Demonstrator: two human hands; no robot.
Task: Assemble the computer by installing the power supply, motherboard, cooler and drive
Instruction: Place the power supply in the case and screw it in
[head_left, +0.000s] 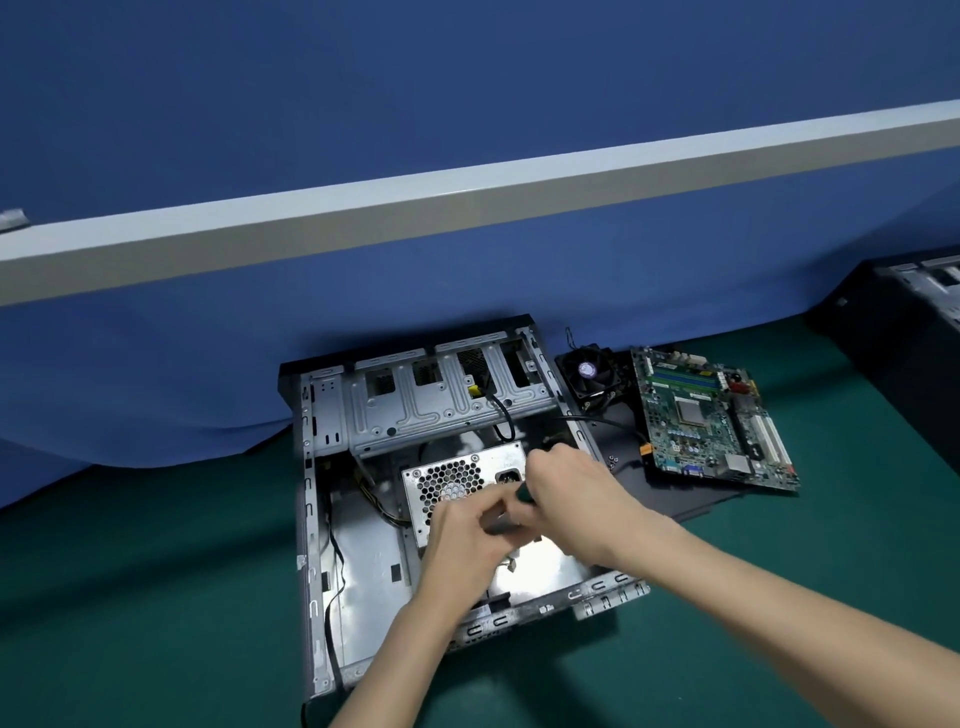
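- power supply (457, 483) in case (311, 519): i judge it heavy, rigid; hold by side walls.
- right hand (566, 488) grips screwdriver (522, 493); left hand (467, 540) pinches its shaft, though blurred.

Right hand (569, 496) around a dark tool handle (523, 493), left hand (465, 543) alongside, above the power supply (451, 480).
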